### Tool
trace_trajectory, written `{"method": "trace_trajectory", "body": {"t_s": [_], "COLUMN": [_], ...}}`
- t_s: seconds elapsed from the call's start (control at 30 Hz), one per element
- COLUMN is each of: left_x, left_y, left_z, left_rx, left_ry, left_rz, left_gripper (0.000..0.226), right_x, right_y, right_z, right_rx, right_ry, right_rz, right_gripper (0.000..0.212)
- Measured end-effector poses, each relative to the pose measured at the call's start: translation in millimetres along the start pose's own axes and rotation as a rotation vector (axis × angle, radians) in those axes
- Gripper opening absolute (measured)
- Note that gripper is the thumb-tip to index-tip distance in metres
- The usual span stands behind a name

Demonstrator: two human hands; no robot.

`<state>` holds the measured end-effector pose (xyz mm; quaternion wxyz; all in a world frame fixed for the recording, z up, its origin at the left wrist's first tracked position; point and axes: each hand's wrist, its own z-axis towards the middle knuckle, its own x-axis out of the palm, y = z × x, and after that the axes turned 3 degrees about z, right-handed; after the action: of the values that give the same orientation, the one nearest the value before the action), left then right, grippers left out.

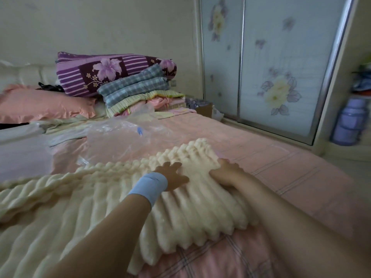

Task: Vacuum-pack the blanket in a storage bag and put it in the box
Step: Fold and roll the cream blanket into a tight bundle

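Blanket (70,197), cream, ribbed: left hand (172,177) flat on it, fingers spread; right hand (224,174) at 3 o'clock, grip indiscernible; storage bag (120,137) at 12 o'clock.

Hands two: left hand (173,175), right hand (224,173). Blanket (96,199) one. Storage bag (120,138) one. Pink pillow (40,106) one.

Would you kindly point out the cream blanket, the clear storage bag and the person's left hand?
cream blanket (200,209): head view, on its ribbed folded top layer.
clear storage bag (120,137): head view, on its crinkled plastic middle.
left hand (172,175): head view, on the back of the hand.
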<state>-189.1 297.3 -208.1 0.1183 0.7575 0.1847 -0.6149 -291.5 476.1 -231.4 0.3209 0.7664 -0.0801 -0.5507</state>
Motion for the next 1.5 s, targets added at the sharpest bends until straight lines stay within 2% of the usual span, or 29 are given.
{"method": "trace_trajectory", "body": {"t_s": [0.1,0.17,0.27,0.37,0.5,0.57,0.63,0.7,0.8,0.87,0.93,0.97,1.03,1.1,1.17,1.23,1.3,1.4,1.5], "left_x": [5,7,7,-1,-2,9,23,30,28,24,19,18,17,17,20,20,19,14,-3], "left_y": [-13,-10,-2,-1,-12,-11,-3,8,38,68,102,124,167,207,244,272,302,348,378], "left_z": [-13,-23,-38,-55,-65,-59,-56,-60,-70,-79,-93,-102,-118,-135,-156,-175,-197,-222,-228], "left_rx": [0.052,0.061,0.023,0.011,0.1,0.065,0.046,0.07,0.082,0.023,-0.043,-0.085,-0.177,-0.255,-0.326,-0.401,-0.48,-0.584,-0.73], "left_ry": [0.081,0.082,0.105,0.125,0.08,0.07,0.068,0.039,-0.068,-0.098,-0.096,-0.098,-0.112,-0.196,-0.358,-0.52,-0.588,-0.425,-0.183], "left_rz": [0.049,0.052,0.08,0.082,0.108,0.066,0.063,0.054,0.049,0.052,0.068,0.081,0.106,0.124,0.133,0.146,0.187,0.246,0.336], "left_gripper": [0.076,0.077,0.077,0.077,0.065,0.069,0.07,0.069,0.061,0.053,0.05,0.05,0.053,0.053,0.046,0.045,0.051,0.07,0.064], "right_x": [-8,-6,0,-26,-47,-33,-16,0,27,48,70,81,92,101,120,143,171,211,242], "right_y": [-6,-6,-6,-4,-17,-11,5,29,72,95,106,114,136,167,201,225,250,301,349], "right_z": [-14,-22,-23,-31,-41,-42,-42,-44,-60,-71,-71,-71,-78,-91,-106,-117,-124,-129,-123], "right_rx": [-0.002,-0.076,-0.294,-0.372,-0.266,-0.179,-0.197,-0.369,-0.699,-0.725,-0.557,-0.463,-0.334,-0.339,-0.445,-0.639,-0.809,-0.962,-0.98], "right_ry": [0.249,0.271,0.066,-0.198,-0.368,-0.411,-0.426,-0.326,-0.14,0.057,0.278,0.327,0.278,0.14,-0.012,-0.129,-0.108,-0.034,0.013], "right_rz": [0.099,0.101,-0.214,-0.303,-0.382,-0.543,-0.704,-0.679,-0.442,-0.359,-0.44,-0.541,-0.703,-0.819,-0.812,-0.634,-0.483,-0.522,-0.581], "right_gripper": [0.106,0.108,0.082,0.072,0.06,0.054,0.054,0.058,0.057,0.062,0.066,0.064,0.057,0.053,0.046,0.047,0.055,0.072,0.078]}}
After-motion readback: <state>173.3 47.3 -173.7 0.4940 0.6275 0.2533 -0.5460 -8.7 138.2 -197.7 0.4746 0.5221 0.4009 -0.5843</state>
